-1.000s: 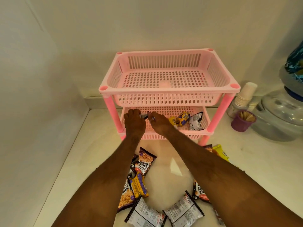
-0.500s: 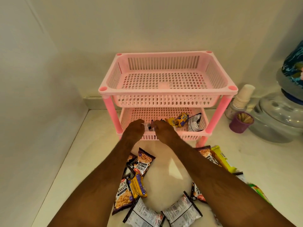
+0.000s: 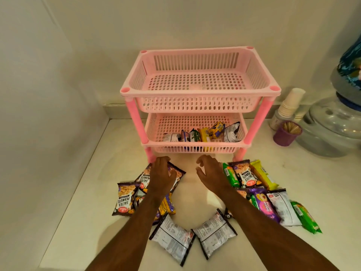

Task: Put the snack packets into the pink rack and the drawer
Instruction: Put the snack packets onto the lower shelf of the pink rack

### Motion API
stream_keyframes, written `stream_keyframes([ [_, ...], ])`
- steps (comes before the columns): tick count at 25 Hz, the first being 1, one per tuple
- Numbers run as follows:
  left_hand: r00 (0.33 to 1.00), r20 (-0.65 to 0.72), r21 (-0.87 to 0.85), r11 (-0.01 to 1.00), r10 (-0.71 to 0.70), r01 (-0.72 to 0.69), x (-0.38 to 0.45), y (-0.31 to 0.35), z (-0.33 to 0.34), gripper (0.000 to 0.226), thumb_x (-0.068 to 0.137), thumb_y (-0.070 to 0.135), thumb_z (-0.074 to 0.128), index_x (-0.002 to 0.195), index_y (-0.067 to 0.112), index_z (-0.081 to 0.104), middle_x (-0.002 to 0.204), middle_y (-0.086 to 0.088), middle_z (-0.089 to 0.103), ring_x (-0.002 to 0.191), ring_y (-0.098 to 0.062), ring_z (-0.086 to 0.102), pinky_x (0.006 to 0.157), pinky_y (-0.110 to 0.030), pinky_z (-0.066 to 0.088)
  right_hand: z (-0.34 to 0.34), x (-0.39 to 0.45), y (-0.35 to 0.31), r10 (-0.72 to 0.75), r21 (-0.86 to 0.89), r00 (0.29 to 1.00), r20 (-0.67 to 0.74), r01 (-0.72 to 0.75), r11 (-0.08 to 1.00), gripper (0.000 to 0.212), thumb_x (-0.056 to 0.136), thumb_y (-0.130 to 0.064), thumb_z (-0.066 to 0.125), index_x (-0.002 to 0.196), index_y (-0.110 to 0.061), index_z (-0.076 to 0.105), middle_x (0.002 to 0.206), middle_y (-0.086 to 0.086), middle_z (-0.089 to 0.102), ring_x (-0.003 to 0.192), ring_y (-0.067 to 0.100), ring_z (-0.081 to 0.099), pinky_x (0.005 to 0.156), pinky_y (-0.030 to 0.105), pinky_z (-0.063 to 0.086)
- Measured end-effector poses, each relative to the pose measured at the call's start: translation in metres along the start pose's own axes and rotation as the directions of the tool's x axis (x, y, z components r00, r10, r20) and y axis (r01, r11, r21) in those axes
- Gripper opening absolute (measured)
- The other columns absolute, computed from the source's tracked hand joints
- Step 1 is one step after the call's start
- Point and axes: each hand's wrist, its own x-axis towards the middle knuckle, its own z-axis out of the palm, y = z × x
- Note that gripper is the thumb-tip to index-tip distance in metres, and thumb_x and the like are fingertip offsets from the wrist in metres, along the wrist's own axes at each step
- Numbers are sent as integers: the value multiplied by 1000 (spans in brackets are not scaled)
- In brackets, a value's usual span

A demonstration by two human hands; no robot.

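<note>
Brown salted-peanut foil packet (image 3: 176, 174) is touched by the flat left hand (image 3: 162, 176); the slack, empty right hand (image 3: 212, 174) hovers beside it.

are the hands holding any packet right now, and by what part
Neither grips anything. The left hand lies flat with straight fingers over a peanut packet; whether it touches cannot be told. The right hand is open and empty.

Both bare forearms extend forward from the bottom edge of the head view, converging slightly toward the hands. The left hand (image 3: 162, 176) lies palm down, fingers extended and close together, gripping nothing. The right hand (image 3: 212, 174) is also palm down, fingers relaxed and slightly spread, thumb set apart toward the left hand, holding nothing.
</note>
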Motion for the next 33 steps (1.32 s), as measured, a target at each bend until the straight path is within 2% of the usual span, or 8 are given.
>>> stream_keyframes([
  [4,977,161,83,989,-137,125,-11,-9,7,54,81,11,73,132,4,55,127,-13,60,120,-33,53,101,-40,43,4,-29,24,125,-56,985,120,-119,991,25,93,-24,61,116,-15,58,116,2,59,112,24,54,98,41,41],
  [7,957,242,224,969,-160,105,-11,-11,13,63,85,18,69,143,5,46,136,-12,56,128,-32,52,105,-40,42,-2,-47,46,154,-144,987,51,-145,979,35,90,-23,63,124,-14,58,126,6,55,119,27,52,101,41,42],
  [12,936,297,381,923,-188,64,-4,-1,17,70,86,31,69,145,14,36,119,-9,67,113,-33,64,91,-42,52,-19,-46,69,287,-349,958,-22,-276,895,48,93,-33,62,137,-19,48,135,7,49,126,27,50,104,46,40],
  [15,932,294,389,918,-210,84,-2,4,21,77,86,27,72,150,19,30,114,-6,69,112,-34,64,96,-46,48,-19,-42,76,324,-373,946,-15,-306,876,47,94,-36,62,135,-19,46,134,8,51,124,28,54,103,48,40],
  [20,963,241,265,963,-117,51,-1,8,20,73,83,19,75,146,22,37,119,-4,69,113,-32,64,96,-43,44,-17,-30,72,359,-390,932,40,-316,865,50,95,-25,61,139,-15,39,137,13,51,123,33,58,102,51,45],
  [24,985,150,108,992,-82,66,-2,13,16,68,81,29,78,140,25,44,119,-1,70,112,-29,64,96,-43,43,-14,-23,64,324,-194,946,3,-317,928,46,88,-3,55,132,-12,44,126,15,55,112,37,59,92,49,52],
  [28,1000,-28,-50,999,-9,7,-2,18,7,66,79,36,82,136,26,49,115,5,68,104,-21,63,92,-41,46,-16,-23,51,207,44,978,-23,-205,978,48,78,-12,68,120,-22,46,112,4,55,100,26,59,84,41,54],
  [33,988,-85,-438,896,-129,79,17,47,-13,62,78,29,82,127,46,48,110,30,61,103,10,60,76,-10,53,-31,-14,24,163,307,985,-47,-141,941,49,79,-23,66,118,-37,39,110,-4,56,91,11,63,73,34,59],
])
